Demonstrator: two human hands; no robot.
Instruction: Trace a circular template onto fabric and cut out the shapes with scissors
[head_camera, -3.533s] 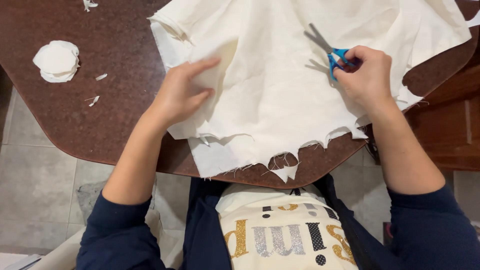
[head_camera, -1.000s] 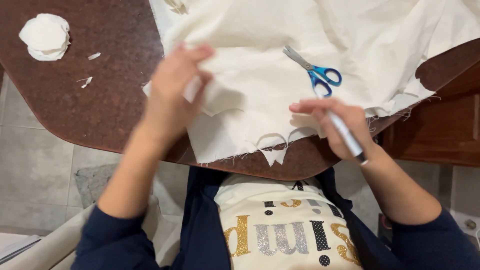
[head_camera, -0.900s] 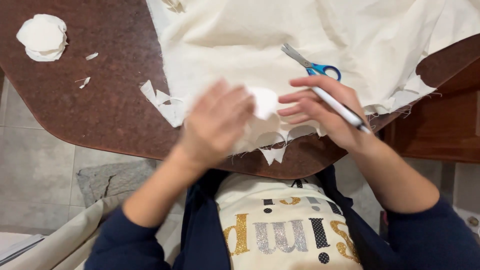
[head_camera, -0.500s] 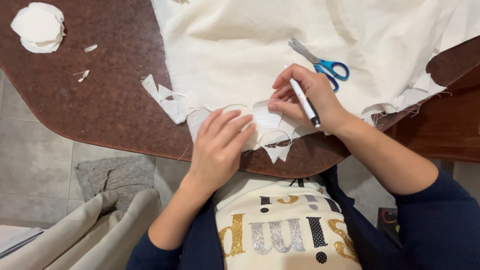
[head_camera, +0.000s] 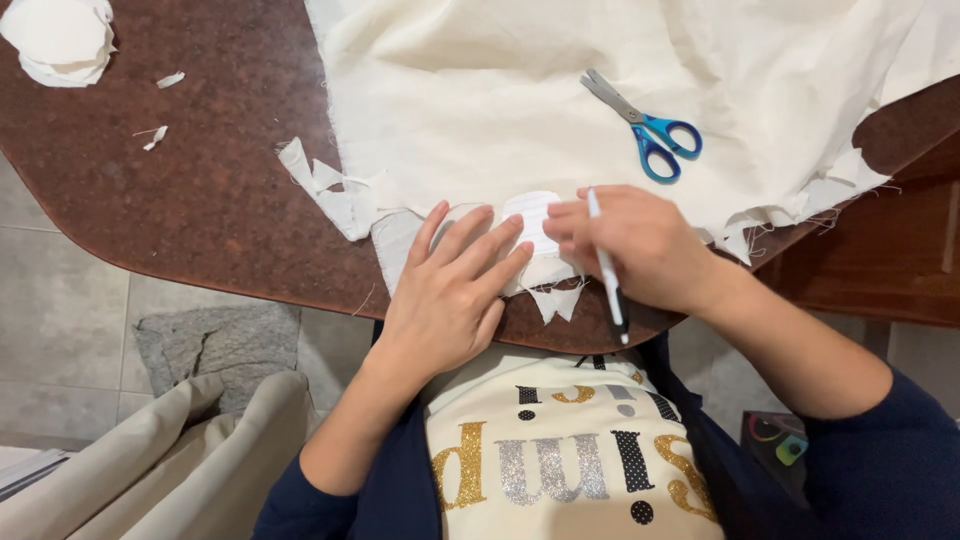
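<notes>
The right hand (head_camera: 645, 245) was closed around a white pen (head_camera: 606, 265), its fingers curled about the barrel and its tip pointed up toward a small round white template (head_camera: 530, 215) lying on the cream fabric (head_camera: 480, 90). The left hand (head_camera: 450, 290) held nothing; it lay open and flat, fingers spread, pressing the template and the cloth under it against the near edge of the brown table (head_camera: 200, 190). Half a second before, both hands had still been settling the template into place; a second before that the left hand had been carrying it in through the air. Now it lay still and pinned at the fabric's ragged, scalloped edge, which suggests the placing was finished and the pen was set at the template's rim, ready for tracing. The blue-handled scissors (head_camera: 645, 125), held in the right hand a few seconds earlier, lay apart on the cloth just beyond the right hand, blades nearly shut. Loose fabric offcuts (head_camera: 330, 190) lay left of the left hand, and a stack of cut white rounds (head_camera: 60, 40) sat at the table's far left corner.
</notes>
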